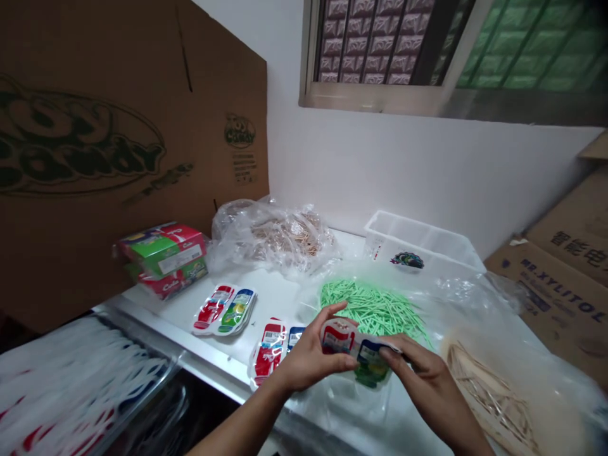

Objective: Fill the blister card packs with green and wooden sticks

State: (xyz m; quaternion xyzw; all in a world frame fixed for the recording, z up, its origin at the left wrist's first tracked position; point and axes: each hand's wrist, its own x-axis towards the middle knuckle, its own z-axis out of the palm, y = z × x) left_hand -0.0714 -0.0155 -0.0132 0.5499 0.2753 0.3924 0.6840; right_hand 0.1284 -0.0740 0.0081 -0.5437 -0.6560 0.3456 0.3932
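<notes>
Both hands hold one red, blue and green candy packet [338, 335] above the table's front part. My left hand [316, 354] grips its red end, thumb in front and fingers behind. At the blue and green end, my right hand [418, 367] pinches the edge. Just behind the packet lies a heap of thin green sticks [375, 307] on clear plastic. A similar packet [270, 351] rests beside my left wrist, partly covered by that hand. Farther left, a small stack of packets [225, 310] lies flat on the white table [175, 320].
Candy boxes [166, 253] are stacked at the left, beside a large cardboard box [118, 126]. Behind are a bag of brown sticks [289, 234] and a clear bin [422, 244]. More brown sticks [494, 392] lie right; a packet-filled tray [71, 380] stands front left.
</notes>
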